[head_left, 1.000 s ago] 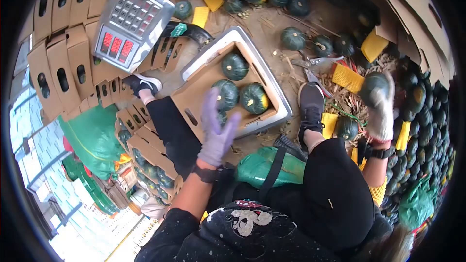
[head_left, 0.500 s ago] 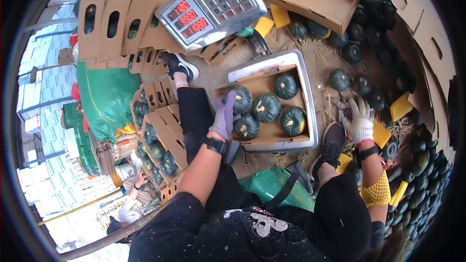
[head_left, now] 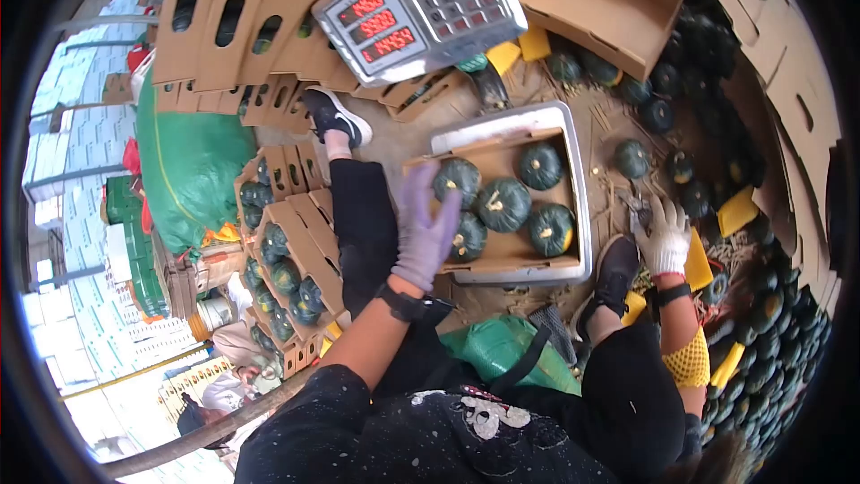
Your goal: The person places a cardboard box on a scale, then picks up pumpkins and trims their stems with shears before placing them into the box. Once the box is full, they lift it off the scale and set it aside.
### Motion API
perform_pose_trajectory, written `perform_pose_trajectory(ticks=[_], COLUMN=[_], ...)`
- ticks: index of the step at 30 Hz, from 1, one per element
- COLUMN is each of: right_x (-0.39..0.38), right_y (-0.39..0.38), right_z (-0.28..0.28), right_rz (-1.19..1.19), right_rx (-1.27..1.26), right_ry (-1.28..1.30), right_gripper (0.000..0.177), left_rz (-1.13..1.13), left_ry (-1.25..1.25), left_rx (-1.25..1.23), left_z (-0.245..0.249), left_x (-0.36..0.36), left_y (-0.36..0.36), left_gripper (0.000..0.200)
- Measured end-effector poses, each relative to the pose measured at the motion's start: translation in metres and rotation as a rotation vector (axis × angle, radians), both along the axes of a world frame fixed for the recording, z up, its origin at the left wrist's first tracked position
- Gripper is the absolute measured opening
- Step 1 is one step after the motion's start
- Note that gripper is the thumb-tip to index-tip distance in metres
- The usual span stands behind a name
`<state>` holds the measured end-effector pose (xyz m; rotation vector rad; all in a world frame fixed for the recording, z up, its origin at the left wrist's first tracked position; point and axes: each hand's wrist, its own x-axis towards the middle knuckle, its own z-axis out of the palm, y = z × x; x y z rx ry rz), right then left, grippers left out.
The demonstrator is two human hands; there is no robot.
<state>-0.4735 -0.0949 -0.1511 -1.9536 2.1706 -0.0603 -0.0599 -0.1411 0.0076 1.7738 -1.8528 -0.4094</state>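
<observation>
My left hand (head_left: pixel 425 231), in a purple glove, is raised at the left side of a cardboard box (head_left: pixel 511 264). Its fingers are spread and hold nothing. Several dark green squashes (head_left: pixel 504 205) sit in the box, which rests on the metal platform (head_left: pixel 584 215) of a scale. Over on the right, my right hand (head_left: pixel 665 240) wears a white glove and is low near the floor, beside my dark shoe. A small grey metal tool (head_left: pixel 639 214) shows between its thumb and fingers; its exact kind is unclear.
The scale's display (head_left: pixel 376 27) with red digits stands ahead. An open cardboard box (head_left: pixel 600 4) lies to its right. Loose squashes (head_left: pixel 632 159) and a large heap (head_left: pixel 761 367) cover the right side. Filled boxes (head_left: pixel 291 255) and a green sack (head_left: pixel 193 161) stand left; a person (head_left: pixel 235 385) is beyond.
My left hand has drawn back from the squash at the box's left side, and its fingers have spread. The red digits have changed. My right hand stays low by the shoe.
</observation>
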Motion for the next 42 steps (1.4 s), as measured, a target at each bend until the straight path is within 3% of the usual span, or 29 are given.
perform_pose_trajectory(ticks=[2,5,7,8,9,10,12,15,17,18,20,21,22,23,25,26,27,28,30,31,33,35,42], right_x=[-0.003,0.007,0.011,0.014,0.014,0.017,0.026,0.034,0.037,0.037,0.041,0.042,0.046,0.044,0.033,0.026,0.018,0.004,-0.025,-0.045,-0.072,-0.075,-0.035], right_y=[0.000,-0.005,-0.004,-0.007,-0.005,-0.003,0.002,-0.006,-0.012,-0.015,-0.022,-0.026,-0.028,-0.030,-0.038,-0.049,-0.062,-0.073,-0.106,-0.117,-0.120,-0.124,-0.010], right_z=[-0.002,0.018,0.021,0.033,0.037,0.048,0.045,0.084,0.108,0.125,0.152,0.163,0.145,0.141,0.134,0.136,0.140,0.106,0.082,0.070,0.031,-0.011,0.052], right_rz=[-0.004,-0.096,-0.073,-0.107,-0.108,-0.136,-0.212,-0.254,-0.216,-0.174,-0.116,-0.063,0.123,0.124,-0.286,-0.396,-0.514,-0.437,-0.496,-0.480,-0.508,-0.596,-0.629], right_rx=[0.015,0.088,-0.080,-0.086,-0.109,-0.111,-0.164,-0.173,-0.190,-0.141,0.024,0.108,-0.071,-0.076,0.159,0.112,0.000,-0.256,-0.477,-0.437,-0.397,-0.309,-0.574], right_ry=[-0.037,-0.078,-0.162,-0.302,-0.348,-0.396,-0.346,-0.619,-0.801,-1.045,-1.369,-1.478,-1.352,-1.359,-1.811,-1.824,-1.815,-1.291,-0.813,-0.643,-0.546,-0.225,-0.508], right_gripper=[0.068,0.064,0.048,0.042,0.041,0.042,0.043,0.040,0.042,0.050,0.066,0.071,0.075,0.075,0.073,0.069,0.068,0.069,0.072,0.071,0.063,0.058,0.038], left_rz=[-0.153,-0.375,-0.343,-0.314,-0.281,-0.219,-0.254,-0.277,-0.264,-0.283,-0.442,-0.700,-0.738,-0.769,-0.693,-0.613,-0.507,-0.474,-0.500,-0.573,-0.557,-0.507,-0.567], left_ry=[0.031,0.114,-0.351,-0.329,-0.356,-0.387,-0.304,-0.034,0.163,0.167,0.196,0.111,0.299,0.482,0.395,0.321,0.119,-0.038,-0.333,-0.457,-0.544,-0.570,-0.541], left_rx=[-0.004,0.092,0.334,0.400,0.279,0.361,0.070,0.265,0.196,0.204,0.116,0.054,0.152,0.248,0.303,0.359,0.263,0.184,0.050,-0.011,-0.077,-0.145,-0.029], left_z=[0.003,-0.021,-0.036,-0.045,-0.069,-0.068,-0.089,-0.064,-0.050,-0.039,-0.008,0.017,0.031,0.039,0.033,0.027,0.019,-0.004,-0.044,-0.055,-0.070,-0.078,-0.096], left_x=[-0.028,-0.062,-0.098,-0.111,-0.120,-0.134,-0.130,-0.118,-0.115,-0.122,-0.141,-0.154,-0.165,-0.167,-0.151,-0.142,-0.134,-0.117,-0.084,-0.075,-0.066,-0.065,-0.035], left_y=[-0.020,-0.047,-0.058,-0.066,-0.065,-0.065,-0.061,-0.063,-0.058,-0.051,-0.033,-0.026,-0.013,-0.004,-0.006,-0.009,-0.013,-0.012,-0.010,-0.010,-0.009,-0.008,-0.026], left_gripper=[0.045,0.056,0.072,0.083,0.080,0.076,0.077,0.073,0.070,0.070,0.073,0.076,0.073,0.071,0.067,0.063,0.055,0.050,0.040,0.035,0.030,0.026,0.010])
